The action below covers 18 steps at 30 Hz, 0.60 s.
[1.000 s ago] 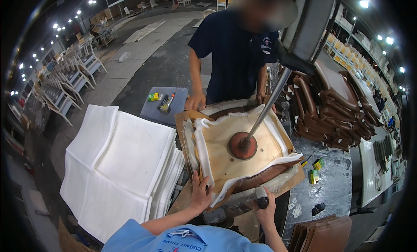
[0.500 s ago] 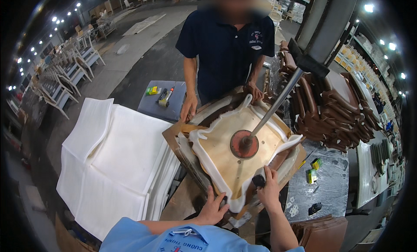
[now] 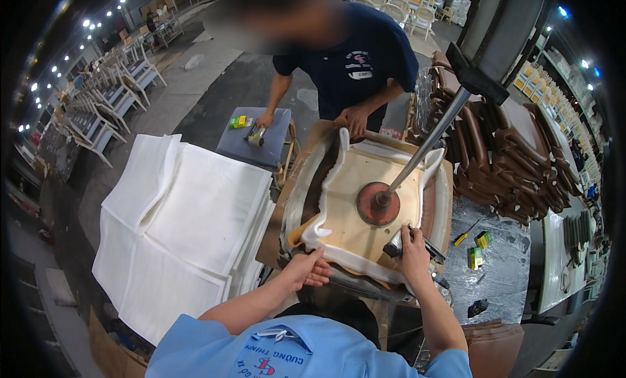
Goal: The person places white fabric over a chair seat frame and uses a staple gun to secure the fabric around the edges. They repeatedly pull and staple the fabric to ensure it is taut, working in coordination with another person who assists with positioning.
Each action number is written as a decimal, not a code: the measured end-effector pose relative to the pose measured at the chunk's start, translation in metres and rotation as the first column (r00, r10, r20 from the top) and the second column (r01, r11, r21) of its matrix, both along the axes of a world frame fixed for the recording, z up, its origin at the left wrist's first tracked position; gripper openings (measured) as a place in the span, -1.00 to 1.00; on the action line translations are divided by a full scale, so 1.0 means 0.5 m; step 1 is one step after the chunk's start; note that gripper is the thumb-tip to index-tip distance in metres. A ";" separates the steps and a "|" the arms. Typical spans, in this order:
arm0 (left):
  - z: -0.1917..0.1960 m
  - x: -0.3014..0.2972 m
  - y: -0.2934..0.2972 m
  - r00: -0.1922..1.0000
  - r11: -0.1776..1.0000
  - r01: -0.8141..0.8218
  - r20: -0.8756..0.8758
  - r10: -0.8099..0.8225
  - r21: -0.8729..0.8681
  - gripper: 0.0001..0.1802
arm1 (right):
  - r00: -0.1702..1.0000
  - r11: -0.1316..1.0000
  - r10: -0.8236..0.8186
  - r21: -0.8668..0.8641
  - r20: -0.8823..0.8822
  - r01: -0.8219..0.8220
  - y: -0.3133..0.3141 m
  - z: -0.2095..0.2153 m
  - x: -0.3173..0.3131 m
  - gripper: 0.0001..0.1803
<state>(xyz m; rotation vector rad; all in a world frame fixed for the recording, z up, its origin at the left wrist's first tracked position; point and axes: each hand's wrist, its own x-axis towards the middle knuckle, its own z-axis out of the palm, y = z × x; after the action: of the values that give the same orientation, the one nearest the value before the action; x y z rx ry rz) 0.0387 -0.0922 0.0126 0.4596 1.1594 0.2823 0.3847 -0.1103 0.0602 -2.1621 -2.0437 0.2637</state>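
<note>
Left hand (image 3: 306, 268): fingers curled, pressing on the white foam edge (image 3: 339, 264) at the near side of the seat panel (image 3: 365, 208). It grips nothing closed; the palm is down on the foam and cover.

Right hand (image 3: 412, 251): grip closed around a dark handheld tool (image 3: 399, 246), probably a stapler, with its nose on the near right part of the panel.

The seat panel is a tan board, lying face-down in the middle of the tabletop (image 3: 502, 274), with white foam wrapped up around its rim and brown cover material (image 3: 326, 182) under it on the left side. A round red press pad (image 3: 378, 203) on a slanted metal rod (image 3: 427, 146) bears on the panel's centre.

A co-worker in a dark shirt stands at the far edge, one hand (image 3: 355, 119) on the panel's far rim and the other hand (image 3: 264, 120) on a small grey stand (image 3: 254, 143).

A stack of white foam sheets (image 3: 176, 234) lies left of the panel. Brown upholstered seats (image 3: 508, 163) are stacked at the far right. Small yellow-green boxes (image 3: 479, 247) sit on the foil-covered right side of the tabletop.
</note>
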 end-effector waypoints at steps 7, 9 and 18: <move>-0.002 0.100 -0.103 0.989 0.986 -0.114 0.076 0.123 -0.123 -0.31 | 0.996 1.000 0.031 0.003 -0.078 -0.031 0.027 -0.032 0.075 0.09; 0.016 0.125 -0.110 0.985 0.981 -0.156 0.050 0.162 -0.117 -0.34 | 0.991 0.998 0.061 0.008 -0.120 -0.060 0.029 -0.029 0.106 -0.02; 0.031 0.198 -0.134 0.934 0.884 -0.338 0.003 0.358 -0.324 -0.34 | 0.388 0.744 -0.653 -0.646 -0.651 0.170 -0.159 0.023 0.306 -0.64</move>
<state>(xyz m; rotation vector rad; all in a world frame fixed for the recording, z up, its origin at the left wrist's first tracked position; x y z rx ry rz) 0.1375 -0.1593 0.0280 -0.0484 1.1972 0.4097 0.5378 -0.1900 0.0718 -1.9887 -0.8115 1.5646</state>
